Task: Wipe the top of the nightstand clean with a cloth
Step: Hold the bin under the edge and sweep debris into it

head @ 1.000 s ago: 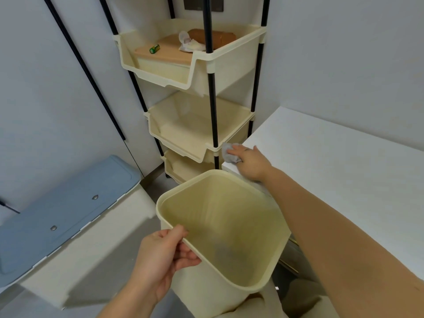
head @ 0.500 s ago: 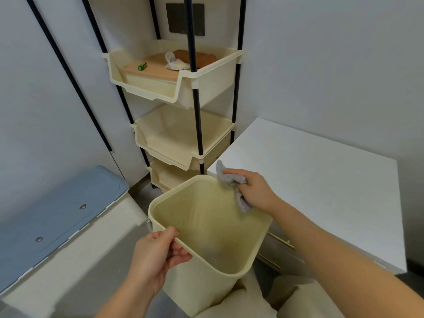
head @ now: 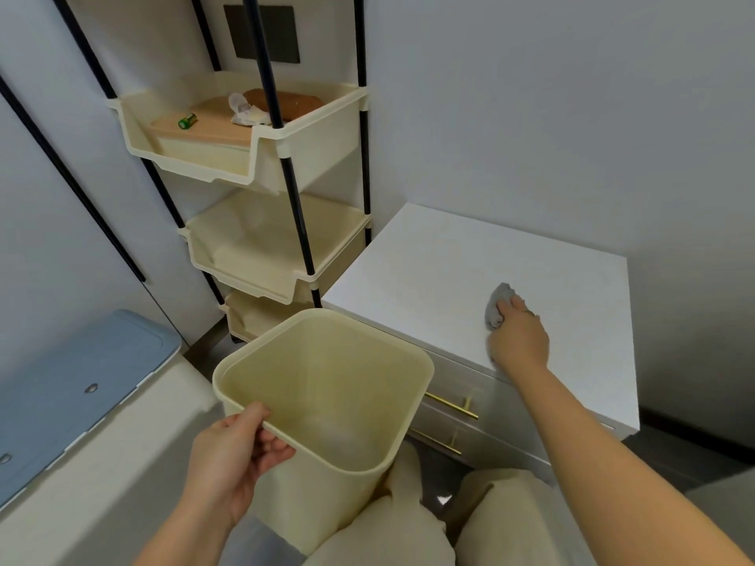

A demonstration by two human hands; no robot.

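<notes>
A smooth, white, square-topped nightstand (head: 470, 263) with slim brass drawer handles (head: 451, 405) stands beside a cream plastic shelf rack (head: 261, 255) on thin black poles. The right hand (head: 518, 339) lies palm down near the top's front edge, fingers closed over a small crumpled grey cloth (head: 496, 305) that pokes out past the fingertips and presses flat on the surface. The left hand (head: 233, 455) grips the near rim of an empty cream plastic bin (head: 327, 386) with rounded corners, held just in front of the nightstand's left corner; a blue-lidded white box (head: 77, 386) sits further left.
</notes>
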